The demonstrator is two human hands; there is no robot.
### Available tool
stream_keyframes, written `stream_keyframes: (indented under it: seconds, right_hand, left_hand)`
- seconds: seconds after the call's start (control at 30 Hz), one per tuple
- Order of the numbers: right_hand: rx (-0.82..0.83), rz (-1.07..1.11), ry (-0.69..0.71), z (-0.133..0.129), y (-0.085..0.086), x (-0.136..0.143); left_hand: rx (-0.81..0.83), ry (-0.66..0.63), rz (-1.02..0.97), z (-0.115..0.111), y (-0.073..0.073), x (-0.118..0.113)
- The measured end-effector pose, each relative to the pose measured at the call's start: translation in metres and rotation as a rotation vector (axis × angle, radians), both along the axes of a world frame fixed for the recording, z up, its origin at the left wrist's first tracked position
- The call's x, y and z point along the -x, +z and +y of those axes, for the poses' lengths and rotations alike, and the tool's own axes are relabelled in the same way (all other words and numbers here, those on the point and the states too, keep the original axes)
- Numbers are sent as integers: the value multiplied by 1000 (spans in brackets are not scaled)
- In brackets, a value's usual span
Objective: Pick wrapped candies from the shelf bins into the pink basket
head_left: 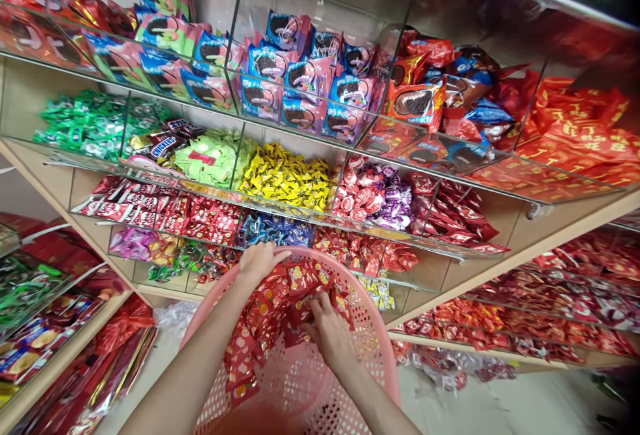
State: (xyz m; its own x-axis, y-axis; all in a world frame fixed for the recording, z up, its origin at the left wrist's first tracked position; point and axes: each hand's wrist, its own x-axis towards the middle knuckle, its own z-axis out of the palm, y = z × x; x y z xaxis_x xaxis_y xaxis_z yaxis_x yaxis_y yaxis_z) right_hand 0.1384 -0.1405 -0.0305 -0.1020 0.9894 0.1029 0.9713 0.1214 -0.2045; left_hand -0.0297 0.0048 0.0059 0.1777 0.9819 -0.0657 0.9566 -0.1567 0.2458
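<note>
A pink perforated plastic basket (387, 355) is in front of me, tilted toward the shelves. My left hand (259, 263) is closed over its far rim, thumb pointing right. Inside lie several red candy packets (265, 308) with small round prints, bunched along the far and left side. My right hand (329, 331) reaches into the basket, its fingers curled and closed on one of these red packets. Part of that packet is hidden by the fingers.
Glass-fronted shelves (290, 207) hold sorted sweets: cookie packs (300, 78), yellow candies (285, 178), green candies (95, 125) and red packets (575, 128). Another rack stands at left with wrapped snacks (40, 348). Plastic bags (450, 365) lie on the floor at right.
</note>
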Motion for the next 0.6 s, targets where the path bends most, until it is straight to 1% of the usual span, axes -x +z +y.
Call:
stream_keyframes:
  seconds: [0.1, 0.17, 0.27, 0.33, 0.4, 0.43, 0.5, 0.53, 0.6]
  right_hand:
    - [-1, -2, -6, 0, 1, 2]
    - [8, -3, -4, -2, 6, 4]
    - [2, 57, 19, -3, 23, -2]
    - [-49, 128, 28, 5, 37, -15]
    - [-137, 186, -4, 23, 49, -38]
    - [-181, 206, -32, 36, 52, -53]
    - [-228, 236, -116, 64, 52, -82]
    - [-212, 244, -168, 78, 48, -95]
    - [-81, 298, -252, 102, 38, -114]
  left_hand:
    - [9, 7, -1, -1, 1, 0]
    - [10, 11, 0, -2, 2, 0]
    - [8, 17, 1, -2, 1, 0]
    - [9, 16, -1, -1, 0, 0]
    - [10, 10, -5, -1, -1, 0]
    - [9, 6, -6, -1, -1, 0]
    - [0, 0, -5, 0, -2, 1]
    - [-6, -1, -3, 0, -2, 1]
    - [-17, -1, -3, -1, -1, 1]
